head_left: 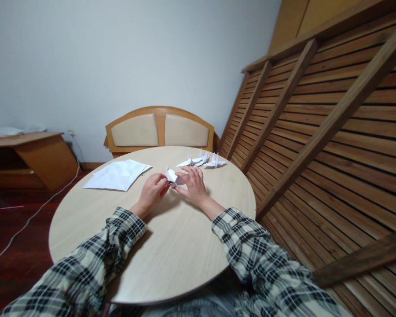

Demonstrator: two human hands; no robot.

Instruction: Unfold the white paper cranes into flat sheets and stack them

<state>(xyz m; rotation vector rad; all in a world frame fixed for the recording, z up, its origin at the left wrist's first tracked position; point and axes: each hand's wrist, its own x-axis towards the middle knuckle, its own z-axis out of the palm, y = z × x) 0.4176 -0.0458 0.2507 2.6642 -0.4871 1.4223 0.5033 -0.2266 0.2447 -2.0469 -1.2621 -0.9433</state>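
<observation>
A small, partly folded piece of white paper [172,176] lies on the round wooden table [171,255], between my two hands. My left hand [152,190] pinches its near edge with curled fingers. Fingers of my right hand [193,184] lie pressed flat on the paper's right side. Both arms wear checked sleeves. Behind the hands, at the table's far side, stand finished white paper cranes [203,160].
A loose stack of white paper sheets [117,175] lies at the table's far left. A padded wooden chair back [160,130] stands behind the table. A slatted wooden wall [333,132] runs along the right. A low wooden cabinet [29,154] and a white cable [36,213] are at left.
</observation>
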